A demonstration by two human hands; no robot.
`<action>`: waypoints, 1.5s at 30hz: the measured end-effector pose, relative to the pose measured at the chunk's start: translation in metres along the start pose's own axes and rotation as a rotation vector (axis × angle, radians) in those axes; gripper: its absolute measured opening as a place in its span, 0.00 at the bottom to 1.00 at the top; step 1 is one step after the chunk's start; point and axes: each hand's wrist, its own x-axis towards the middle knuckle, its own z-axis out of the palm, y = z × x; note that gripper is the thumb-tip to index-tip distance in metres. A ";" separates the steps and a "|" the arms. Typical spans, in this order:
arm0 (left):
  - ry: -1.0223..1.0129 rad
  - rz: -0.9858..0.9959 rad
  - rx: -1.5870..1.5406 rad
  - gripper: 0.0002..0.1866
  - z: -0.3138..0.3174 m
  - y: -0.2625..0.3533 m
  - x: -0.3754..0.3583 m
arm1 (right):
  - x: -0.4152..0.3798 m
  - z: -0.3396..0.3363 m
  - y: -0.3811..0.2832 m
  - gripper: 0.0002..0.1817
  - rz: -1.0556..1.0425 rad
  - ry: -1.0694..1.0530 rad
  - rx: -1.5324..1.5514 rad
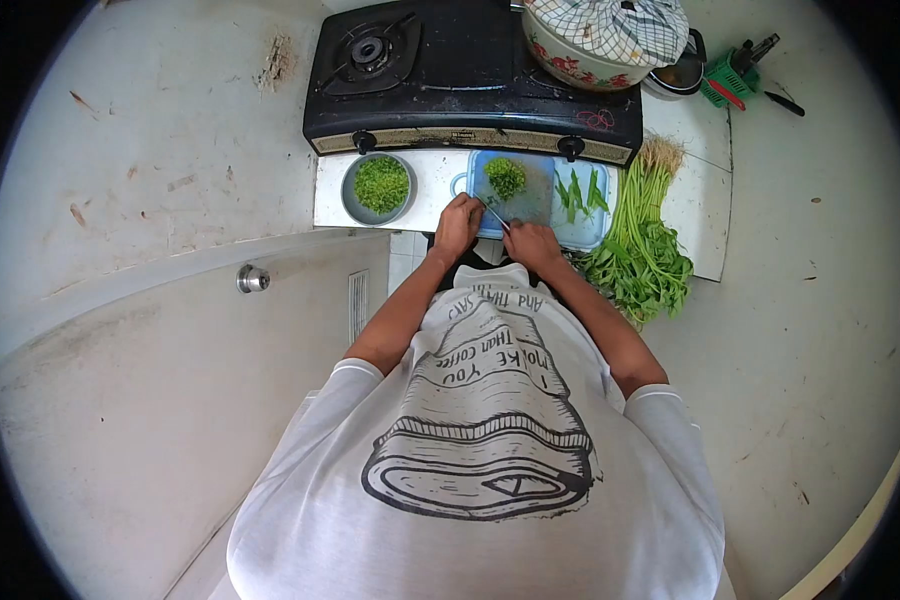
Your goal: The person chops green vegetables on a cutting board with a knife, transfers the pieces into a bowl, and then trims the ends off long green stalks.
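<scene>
My right hand (532, 243) is closed around a knife (495, 214), whose blade points up and left over a blue cutting board (540, 178). My left hand (458, 222) is at the board's left edge near the blade tip, its fingers pressed together; what they hold, if anything, is too small to tell. A small heap of chopped greens (506, 177) lies on the board just above the blade. Several cut green leaves (582, 194) rest at the right, on a light blue tray (595, 232).
A bowl of chopped greens (381, 184) stands left of the board. Long-stemmed leafy greens (645, 240) lie to the right. Behind are a black gas stove (470, 85), a cloth-covered pot (590, 60), a green basket (727, 80) and a black-handled knife (785, 103).
</scene>
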 end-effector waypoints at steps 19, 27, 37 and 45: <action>-0.023 -0.028 -0.017 0.06 -0.004 0.001 -0.002 | -0.004 -0.010 -0.003 0.19 0.003 -0.083 -0.031; -0.014 -0.059 -0.069 0.05 -0.002 0.000 -0.001 | 0.001 -0.010 -0.003 0.18 0.015 -0.071 -0.042; -0.046 -0.054 -0.018 0.06 -0.004 -0.001 -0.003 | -0.005 -0.012 0.000 0.21 -0.003 -0.053 0.009; -0.038 -0.009 -0.018 0.08 -0.005 0.000 -0.009 | 0.000 0.000 -0.001 0.20 0.004 -0.041 0.011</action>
